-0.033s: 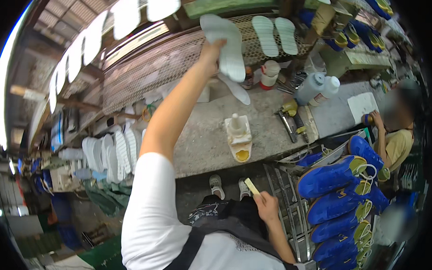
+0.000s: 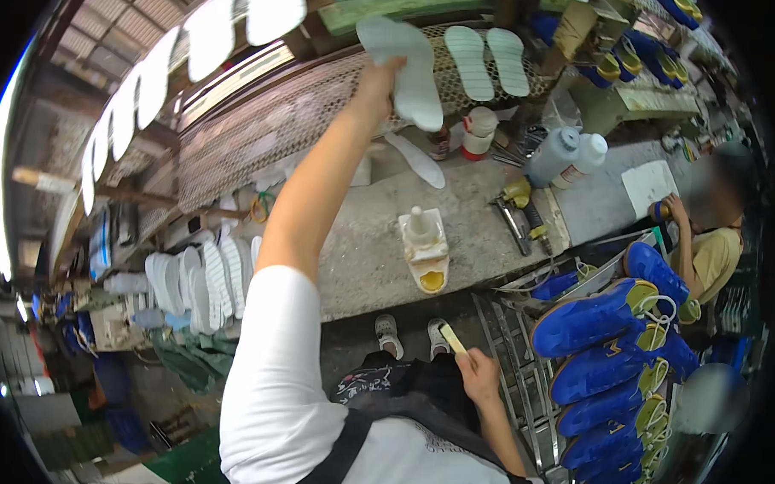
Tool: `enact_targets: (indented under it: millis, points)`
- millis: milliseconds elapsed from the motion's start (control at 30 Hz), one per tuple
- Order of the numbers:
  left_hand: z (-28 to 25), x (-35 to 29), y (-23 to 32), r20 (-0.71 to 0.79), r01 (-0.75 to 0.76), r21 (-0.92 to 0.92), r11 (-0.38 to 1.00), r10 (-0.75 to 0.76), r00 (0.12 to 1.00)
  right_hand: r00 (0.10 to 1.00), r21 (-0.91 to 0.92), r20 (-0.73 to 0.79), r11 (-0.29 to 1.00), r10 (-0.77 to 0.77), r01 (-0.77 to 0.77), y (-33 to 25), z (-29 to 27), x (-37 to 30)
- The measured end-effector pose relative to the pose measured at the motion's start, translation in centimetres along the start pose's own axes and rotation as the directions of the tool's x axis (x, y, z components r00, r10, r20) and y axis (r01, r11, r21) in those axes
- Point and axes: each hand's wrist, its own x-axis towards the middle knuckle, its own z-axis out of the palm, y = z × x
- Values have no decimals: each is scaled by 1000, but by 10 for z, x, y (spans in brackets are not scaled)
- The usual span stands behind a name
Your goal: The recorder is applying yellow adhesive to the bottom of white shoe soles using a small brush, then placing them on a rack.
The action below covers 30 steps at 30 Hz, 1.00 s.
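Note:
My left hand (image 2: 380,90), arm stretched far over the bench, is closed on the edge of a white shoe sole (image 2: 410,72). The sole is above the mesh rack (image 2: 272,123), just left of two ribbed white soles (image 2: 469,64) lying there. Low by my lap, my right hand (image 2: 480,375) is closed around a flat pale yellow stick (image 2: 455,340) with a darker tip; its exact kind is unclear. Between my hands, a whitish holder (image 2: 424,235) with a knob and a yellow-filled hollow stands on the bench. A thin white insole-shaped piece (image 2: 416,160) lies beneath the held sole.
Bottles (image 2: 551,158), a red-white jar (image 2: 478,132) and a yellow-black tool (image 2: 525,214) stand or lie on the concrete bench (image 2: 352,266). Blue shoes (image 2: 589,326) fill a metal rack at right. White soles stand at left (image 2: 200,278). A co-worker (image 2: 716,253) sits far right.
My left hand and the white sole have moved slightly farther away over the mesh rack. My right hand keeps its hold on the pale yellow stick.

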Motion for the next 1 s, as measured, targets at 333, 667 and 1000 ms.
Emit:
enact_targets:
  millis: [333,667,1000]
  points:
    - [-66,-8,-8,-150,84,186,979,-56,987,995,11,48,996,88,-88,15,5,42]
    - [-145,-426,-92,-205,593,-287,752,-653,729,973,-390,220,921,73,19,61,42,140]
    - [-152,-520,-127,-319,562,-445,697,-710,628,932,-479,352,872,90,97,88,65,157]
